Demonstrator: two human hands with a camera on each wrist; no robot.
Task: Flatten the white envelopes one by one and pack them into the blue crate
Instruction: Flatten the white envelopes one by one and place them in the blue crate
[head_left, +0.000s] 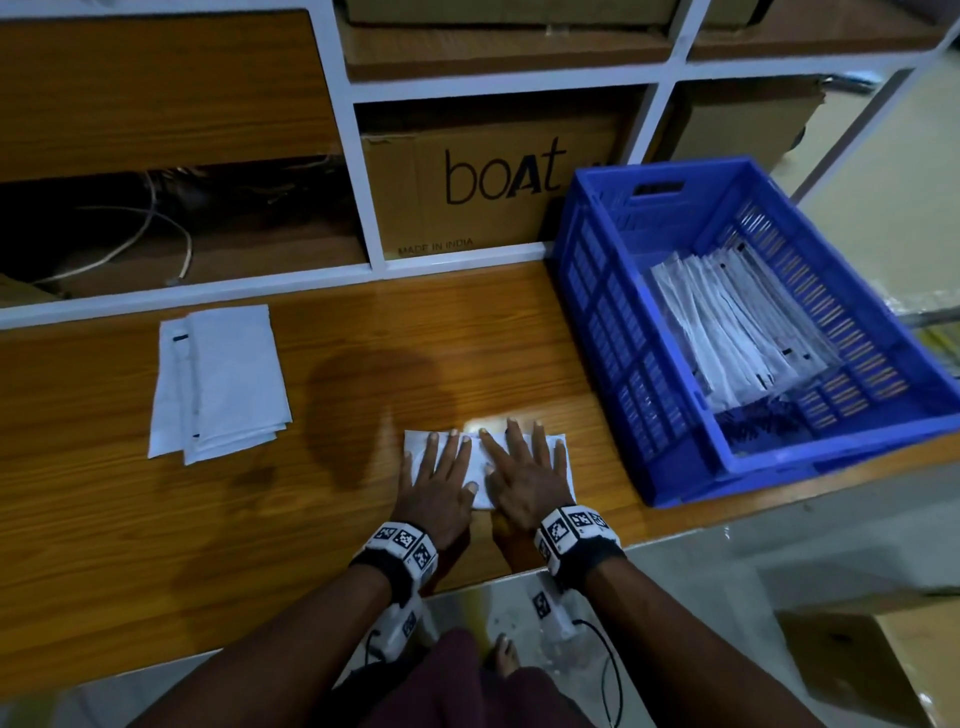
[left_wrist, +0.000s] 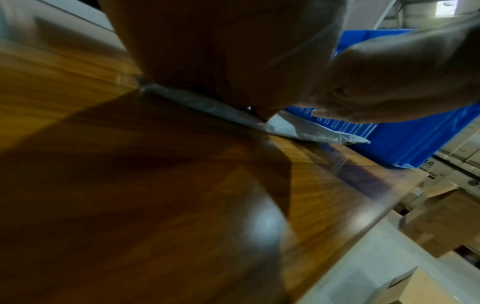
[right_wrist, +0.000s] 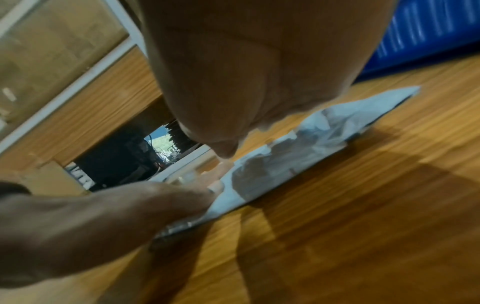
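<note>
Two hands work one envelope (head_left: 563, 457) near the worktop (head_left: 130, 519) front edge: the left hand (head_left: 434, 480) and right hand (head_left: 524, 478) lie palm down on it, fingers (head_left: 511, 436) straight and spread, gripping nothing. To flatten it well, I would sweep outward from the middle so trapped creases leave at the edges, keeping one palm anchored. One loose pile (head_left: 221, 379) of perhaps three envelopes waits to the left. One blue crate (head_left: 675, 457) stands just right; the packed envelopes (head_left: 737, 332) inside overlap too much to count.
</note>
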